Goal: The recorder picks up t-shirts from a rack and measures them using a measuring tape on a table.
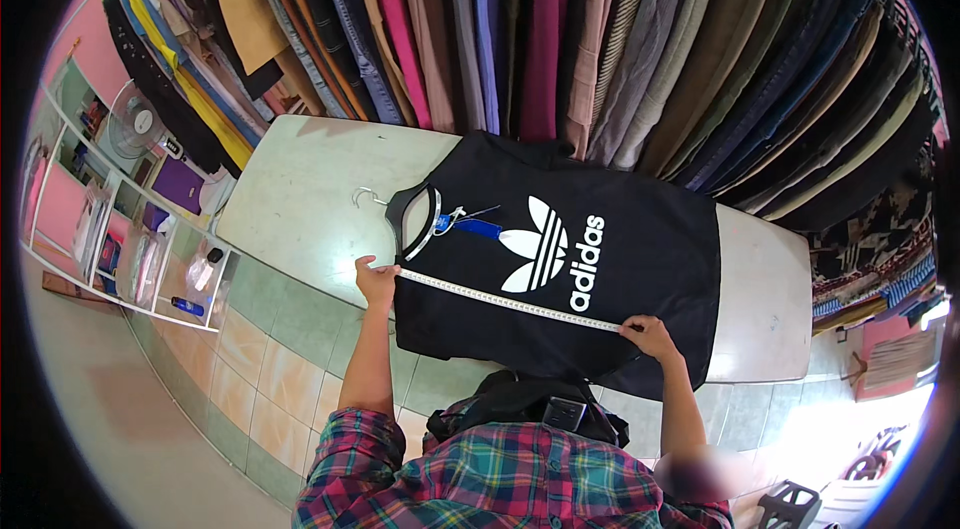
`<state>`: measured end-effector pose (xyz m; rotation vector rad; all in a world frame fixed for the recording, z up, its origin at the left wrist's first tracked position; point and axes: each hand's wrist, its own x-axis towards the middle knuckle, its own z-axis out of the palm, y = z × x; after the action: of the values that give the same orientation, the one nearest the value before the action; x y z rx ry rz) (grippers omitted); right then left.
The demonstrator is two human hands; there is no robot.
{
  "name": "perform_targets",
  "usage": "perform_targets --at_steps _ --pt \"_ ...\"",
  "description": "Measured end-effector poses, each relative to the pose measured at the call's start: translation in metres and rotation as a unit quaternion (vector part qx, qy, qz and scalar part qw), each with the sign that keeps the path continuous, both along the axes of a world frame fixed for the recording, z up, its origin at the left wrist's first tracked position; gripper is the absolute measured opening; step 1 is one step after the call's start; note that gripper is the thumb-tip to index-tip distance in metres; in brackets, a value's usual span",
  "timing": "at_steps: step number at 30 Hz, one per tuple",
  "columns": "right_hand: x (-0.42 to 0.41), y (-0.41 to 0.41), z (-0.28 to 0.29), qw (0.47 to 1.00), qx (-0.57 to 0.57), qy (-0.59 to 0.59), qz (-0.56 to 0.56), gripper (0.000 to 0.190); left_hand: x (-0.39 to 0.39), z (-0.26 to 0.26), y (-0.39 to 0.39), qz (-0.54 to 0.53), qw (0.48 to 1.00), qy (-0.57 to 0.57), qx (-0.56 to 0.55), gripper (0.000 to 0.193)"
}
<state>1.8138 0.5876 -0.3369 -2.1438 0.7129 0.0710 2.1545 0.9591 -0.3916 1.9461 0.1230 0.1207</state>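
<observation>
A black Adidas T-shirt (660,244) lies flat across a pale table, its neck to the left and its hem to the right. Inside its collar sits a black clothes hanger (396,217) with a metal hook. My left hand (376,283) pinches one end of a white measuring tape (510,298) at the shoulder near the collar. The tape runs taut over the shirt, below the white logo, to my right hand (649,336), which grips it between thumb and fingers. A blue hang tag (478,229) rests on the chest near the neck.
Beyond the table (322,176) hangs a long row of trousers (540,33), touching its far edge. At left stand a white wire shelf (161,281) with packed items and an electric fan (139,122). A black stool (790,505) is on the floor at lower right.
</observation>
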Motion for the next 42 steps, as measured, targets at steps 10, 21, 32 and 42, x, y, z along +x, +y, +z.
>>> perform_targets --at_steps 10,21,32,42 --pt "-0.009 -0.014 -0.034 0.998 -0.036 -0.015 0.041 0.022 -0.010 0.001 -0.016 -0.003 0.979 -0.159 0.129 0.047" --pt "-0.129 -0.120 0.001 0.976 -0.104 0.165 -0.095 0.025 0.009 -0.021 0.008 -0.029 0.983 -0.129 0.131 0.037" --pt "-0.180 -0.145 -0.017 0.946 -0.140 0.239 -0.166 0.025 0.014 -0.029 0.013 -0.040 0.972 -0.164 0.162 0.037" --pt "-0.179 -0.135 -0.016 0.938 -0.180 0.242 -0.174 0.025 0.014 -0.026 0.007 -0.038 0.975 -0.135 0.173 0.037"
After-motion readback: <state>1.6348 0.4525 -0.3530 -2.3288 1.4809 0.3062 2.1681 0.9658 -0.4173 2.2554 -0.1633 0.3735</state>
